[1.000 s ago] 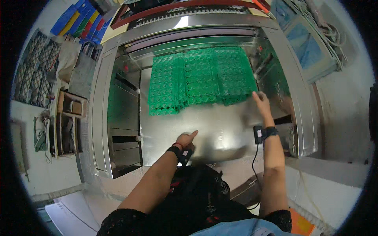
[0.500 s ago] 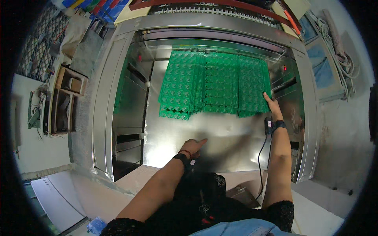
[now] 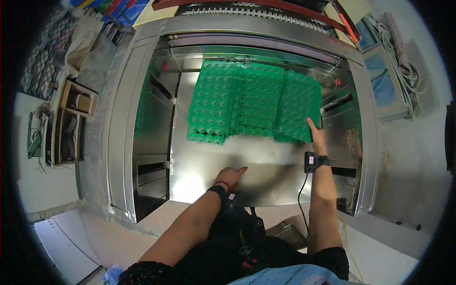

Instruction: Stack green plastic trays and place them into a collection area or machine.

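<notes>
Several green plastic trays with rows of moulded cups (image 3: 209, 97) lie in overlapping stacks on the shiny metal bed (image 3: 199, 166). The right-hand stack (image 3: 297, 104) sits askew against the middle one. My right hand (image 3: 317, 134) is at the near right corner of that stack, its thumb over the edge; the other fingers are mostly hidden beside or under it. My left hand (image 3: 231, 175) is over the bare metal in front of the trays, index finger stretched out, holding nothing visible. Both wrists wear dark straps with small devices.
Metal side walls (image 3: 154, 128) enclose the bed left and right. Behind it runs a roller (image 3: 256, 45) below a row of white fittings (image 3: 256, 13). A black cable (image 3: 300, 202) hangs from the right wrist. Wooden boxes (image 3: 71, 121) stand at the left.
My right hand has moved a little left and nearer, and the right-hand trays have shifted and now slant. The left hand stays almost in place. The whole view has drifted slightly.
</notes>
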A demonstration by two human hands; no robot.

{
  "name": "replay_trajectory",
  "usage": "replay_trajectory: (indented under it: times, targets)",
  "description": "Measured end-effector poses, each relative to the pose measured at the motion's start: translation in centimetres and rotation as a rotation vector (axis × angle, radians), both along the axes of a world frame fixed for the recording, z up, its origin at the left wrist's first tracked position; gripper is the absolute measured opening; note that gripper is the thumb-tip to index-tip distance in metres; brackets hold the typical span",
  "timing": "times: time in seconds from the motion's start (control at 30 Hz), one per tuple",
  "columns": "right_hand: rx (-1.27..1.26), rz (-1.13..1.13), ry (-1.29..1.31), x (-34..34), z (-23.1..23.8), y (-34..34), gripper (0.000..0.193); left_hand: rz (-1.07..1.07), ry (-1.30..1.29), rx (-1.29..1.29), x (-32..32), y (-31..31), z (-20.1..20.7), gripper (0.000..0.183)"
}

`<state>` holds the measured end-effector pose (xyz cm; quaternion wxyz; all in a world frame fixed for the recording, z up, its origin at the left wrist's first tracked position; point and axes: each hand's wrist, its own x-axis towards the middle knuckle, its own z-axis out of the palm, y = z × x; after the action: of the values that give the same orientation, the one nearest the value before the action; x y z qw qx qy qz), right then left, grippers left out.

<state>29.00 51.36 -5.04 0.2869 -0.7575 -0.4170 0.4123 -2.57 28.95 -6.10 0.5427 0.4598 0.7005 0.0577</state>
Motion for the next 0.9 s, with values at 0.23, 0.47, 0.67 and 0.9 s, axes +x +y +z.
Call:
replay_trajectory:
  times: [0.23,0.47,0.67,0.9]
  targets:
    - [0.045,-0.162,0.150,-4.0,-0.4,-5.9,0.074,0.160,-0.011,-0.254,0.2,0.6,1.3,0.066]
    - [-0.053,-0.154,0.282,-2.2,-2.5,-6.2,0.078,0.066,0.026,-0.219,0.5,0.8,0.3,0.071]
    - [-0.061,-0.175,0.502,-2.8,-0.4,-5.3,0.078,0.090,0.020,-0.241,0.4,0.6,-0.3,0.071]
    - [-0.100,-0.142,0.567,-3.0,1.5,-5.0,0.070,0.080,0.017,-0.231,0.3,0.6,0.4,0.070]
